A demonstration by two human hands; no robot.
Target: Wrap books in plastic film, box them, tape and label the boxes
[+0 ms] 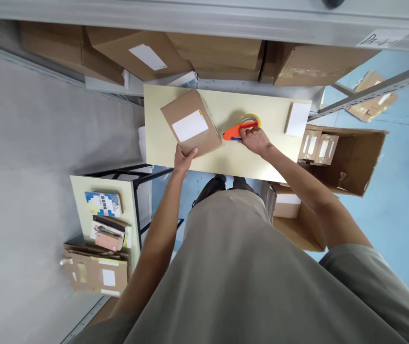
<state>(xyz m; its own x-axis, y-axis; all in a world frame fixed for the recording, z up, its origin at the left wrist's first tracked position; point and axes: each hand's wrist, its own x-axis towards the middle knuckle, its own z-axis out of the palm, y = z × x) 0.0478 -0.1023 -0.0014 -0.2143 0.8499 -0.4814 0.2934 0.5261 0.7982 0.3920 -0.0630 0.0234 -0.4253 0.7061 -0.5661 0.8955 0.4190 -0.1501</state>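
The right hand (255,139) was closed around the handle of an orange tape dispenser (236,131), just right of the frame's centre, with a yellowish roll of tape (250,117) at the dispenser's far end. The left hand (184,158) gripped the near corner of a cardboard box (191,125), thumb on top and fingers curled under its edge. The box lay at an angle on the pale surface (226,162), just left of the dispenser, a white label (190,125) on its top face. Toward the right end of the surface lay a white pad (297,119). To the right of it, on the blue floor, stood an open carton (355,157). At lower left a smaller side table (82,184) carried books (103,204). Along the top of the frame, large cartons (211,52) sat on a grey shelf.
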